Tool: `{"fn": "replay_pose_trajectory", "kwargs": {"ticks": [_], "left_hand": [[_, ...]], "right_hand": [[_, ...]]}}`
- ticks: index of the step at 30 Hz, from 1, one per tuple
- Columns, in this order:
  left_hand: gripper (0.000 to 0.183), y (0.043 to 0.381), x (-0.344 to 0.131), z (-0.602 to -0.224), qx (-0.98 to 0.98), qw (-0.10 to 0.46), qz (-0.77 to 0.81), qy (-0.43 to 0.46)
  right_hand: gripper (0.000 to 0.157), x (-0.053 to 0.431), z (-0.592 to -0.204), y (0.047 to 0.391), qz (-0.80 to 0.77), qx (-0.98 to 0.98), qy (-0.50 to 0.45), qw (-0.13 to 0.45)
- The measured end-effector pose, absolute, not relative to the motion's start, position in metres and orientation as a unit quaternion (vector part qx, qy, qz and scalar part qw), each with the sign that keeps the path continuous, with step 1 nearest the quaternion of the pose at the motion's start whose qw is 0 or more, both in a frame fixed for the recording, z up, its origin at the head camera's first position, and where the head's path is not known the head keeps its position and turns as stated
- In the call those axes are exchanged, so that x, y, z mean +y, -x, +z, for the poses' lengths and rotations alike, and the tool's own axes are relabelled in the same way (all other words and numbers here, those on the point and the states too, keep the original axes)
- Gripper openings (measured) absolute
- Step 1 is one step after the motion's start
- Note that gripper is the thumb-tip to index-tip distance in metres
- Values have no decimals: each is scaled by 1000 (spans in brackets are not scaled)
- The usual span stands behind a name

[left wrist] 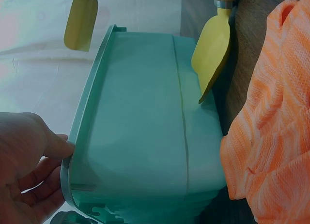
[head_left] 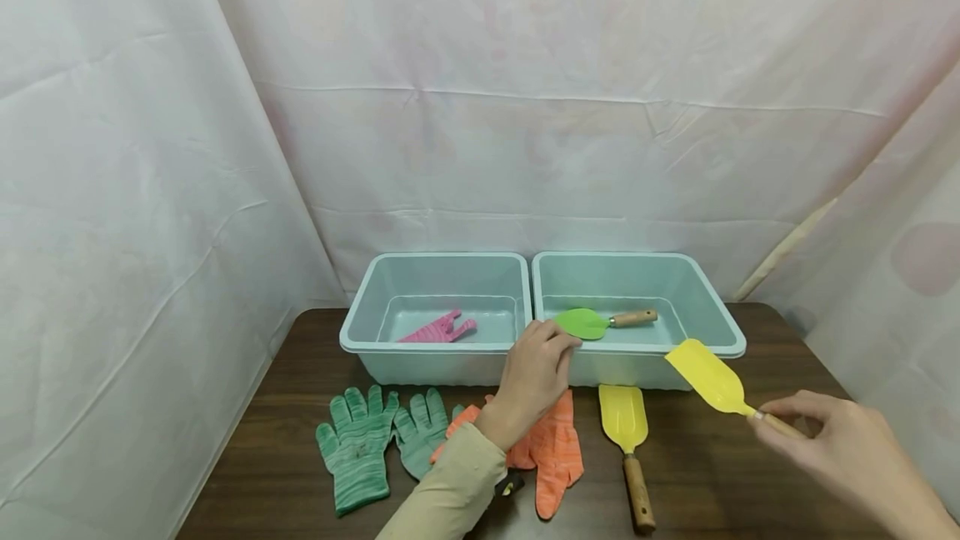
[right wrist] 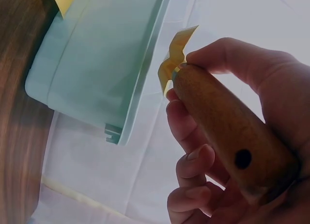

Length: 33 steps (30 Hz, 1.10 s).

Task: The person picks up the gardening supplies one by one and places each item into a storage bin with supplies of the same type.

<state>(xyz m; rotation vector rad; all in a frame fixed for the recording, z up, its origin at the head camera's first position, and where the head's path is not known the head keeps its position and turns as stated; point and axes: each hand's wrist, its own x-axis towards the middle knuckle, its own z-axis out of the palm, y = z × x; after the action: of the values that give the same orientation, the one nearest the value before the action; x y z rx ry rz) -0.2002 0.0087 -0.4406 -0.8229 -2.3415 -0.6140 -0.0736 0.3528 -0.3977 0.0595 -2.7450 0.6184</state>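
Observation:
My right hand (head_left: 832, 432) grips the wooden handle of a yellow hand trowel (head_left: 708, 375), its blade raised near the right bin's front right corner. In the right wrist view, thumb and fingers close around that handle (right wrist: 227, 132). My left hand (head_left: 536, 365) pinches the front rim of the right light-blue bin (head_left: 705, 298) near its left corner, thumb outside and fingers over the edge in the left wrist view. Inside this bin lies a green trowel (head_left: 585, 323) with a wooden handle. Another yellow trowel (head_left: 624, 419) leans blade-up against the bin's front.
The left light-blue bin (head_left: 367, 298) holds a pink glove (head_left: 438, 329). Green gloves (head_left: 360, 448) and orange gloves (head_left: 555, 448) lie on the dark wooden table (head_left: 262, 473), the orange ones partly under my left arm. Pale curtains (head_left: 480, 107) hang behind and at both sides.

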Motion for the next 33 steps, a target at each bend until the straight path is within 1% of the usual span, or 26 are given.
{"fn": "replay_pose_trajectory", "kwargs": {"ticks": [11,18,25,33], "left_hand": [[17,200,9,-441,-876,284,-237,309],[17,202,9,-442,-877,290,-229,308],[17,203,9,-443,-876,295,-228,307],[17,201,9,-442,-874,296,-230,309]], "right_hand": [[13,353,-385,86,207,-966,-28,151],[12,353,-382,93,216,-964,-36,150],[15,355,-374,103,212,-966,-52,141],[11,349,-363,115,210,-960,-79,166]]}}
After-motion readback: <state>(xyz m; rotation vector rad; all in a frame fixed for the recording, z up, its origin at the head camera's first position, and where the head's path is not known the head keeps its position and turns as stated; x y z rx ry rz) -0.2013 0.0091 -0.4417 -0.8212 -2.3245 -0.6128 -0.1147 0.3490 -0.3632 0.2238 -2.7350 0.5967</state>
